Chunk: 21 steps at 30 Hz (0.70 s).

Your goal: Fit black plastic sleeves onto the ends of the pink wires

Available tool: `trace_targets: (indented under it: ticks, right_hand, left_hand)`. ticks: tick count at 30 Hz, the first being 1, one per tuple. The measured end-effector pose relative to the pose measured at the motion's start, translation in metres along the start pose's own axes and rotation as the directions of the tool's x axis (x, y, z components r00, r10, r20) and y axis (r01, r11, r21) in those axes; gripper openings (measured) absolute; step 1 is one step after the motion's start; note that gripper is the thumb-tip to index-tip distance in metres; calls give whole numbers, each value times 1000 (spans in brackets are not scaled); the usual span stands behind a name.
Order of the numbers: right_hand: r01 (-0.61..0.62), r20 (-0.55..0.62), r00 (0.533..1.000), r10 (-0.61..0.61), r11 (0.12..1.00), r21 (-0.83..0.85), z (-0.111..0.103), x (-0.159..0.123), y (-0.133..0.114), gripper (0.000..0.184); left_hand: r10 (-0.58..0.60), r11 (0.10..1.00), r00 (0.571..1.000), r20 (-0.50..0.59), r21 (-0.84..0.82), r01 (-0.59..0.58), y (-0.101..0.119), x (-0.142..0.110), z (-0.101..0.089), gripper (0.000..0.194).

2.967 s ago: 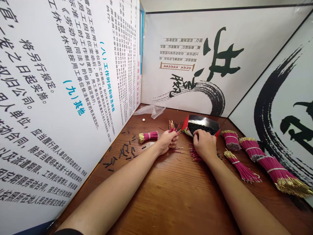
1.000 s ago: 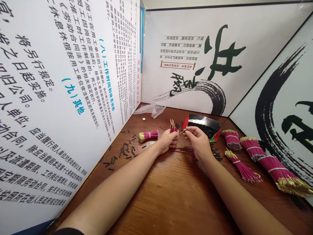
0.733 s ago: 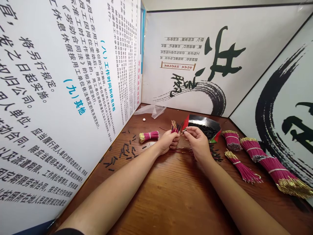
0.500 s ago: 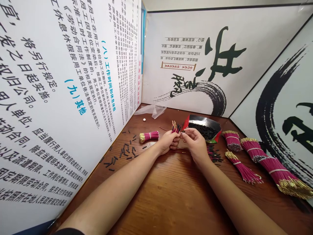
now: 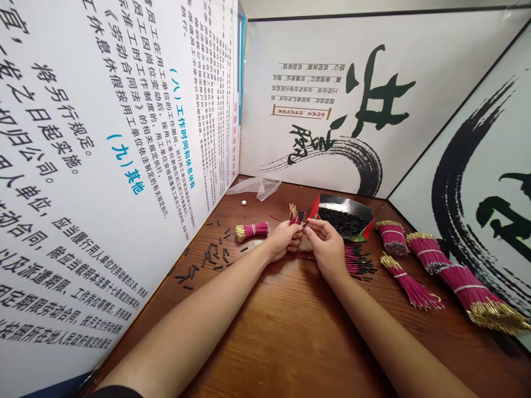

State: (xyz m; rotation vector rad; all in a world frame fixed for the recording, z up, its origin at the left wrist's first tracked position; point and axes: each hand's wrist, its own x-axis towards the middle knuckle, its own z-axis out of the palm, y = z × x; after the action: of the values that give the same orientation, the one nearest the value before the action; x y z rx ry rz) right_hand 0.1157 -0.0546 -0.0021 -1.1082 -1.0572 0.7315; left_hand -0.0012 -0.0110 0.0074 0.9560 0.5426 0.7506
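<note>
My left hand is closed round a bundle of magenta wires. Gold terminals stick up from its top, and some wires there carry black sleeves. Close against it, my right hand pinches a small black sleeve between thumb and fingertips, at the edge of the bundle. Whether a wire end is inside that sleeve is hidden by the fingers. Behind my right hand stands an open box holding many black sleeves. Wires with black ends lie beside my right wrist.
Loose black sleeves are scattered at left, near a tied magenta wire bundle. More tied bundles lie at right. Clear plastic rests at the back. Printed panels enclose the brown table.
My right hand has shifted slightly left and down, and a black sleeve now shows at its fingertips. More of the black-ended wires beside it are visible. My left hand holds the bundle as before.
</note>
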Motion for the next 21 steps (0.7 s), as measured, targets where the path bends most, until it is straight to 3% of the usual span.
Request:
trace_targets:
  ticks: [7,10,11,13,16,18,21]
  right_hand:
    - [-14,25,1000,15,999,-45,-5,6,1,36]
    - [81,-38,995,-94,963,-258,-23,18,-4,28]
    - [122,-48,987,-156,900,-417,-30,22,-5,25]
    - [151,2,973,-230,635,-758,-44,28,-7,25]
    - [155,99,978,-183,323,-934,-56,29,-4,32]
    - [191,166,977,-130,208,-959,-58,28,1,35]
    - [224,215,973,-85,117,-968,-57,25,6,36]
  left_hand:
    - [-9,998,1000,5,-58,9,-1,2,-2,18]
    - [-10,996,1000,2,-91,10,-1,3,-3,21]
    - [-22,994,1000,6,-103,22,0,3,-3,20]
    - [-54,989,998,18,-137,56,0,4,-5,15]
    - [-80,979,996,24,-185,83,1,4,-6,9]
    - [-74,978,997,16,-195,76,1,4,-6,7]
    - [-57,979,998,0,-195,56,0,4,-5,7]
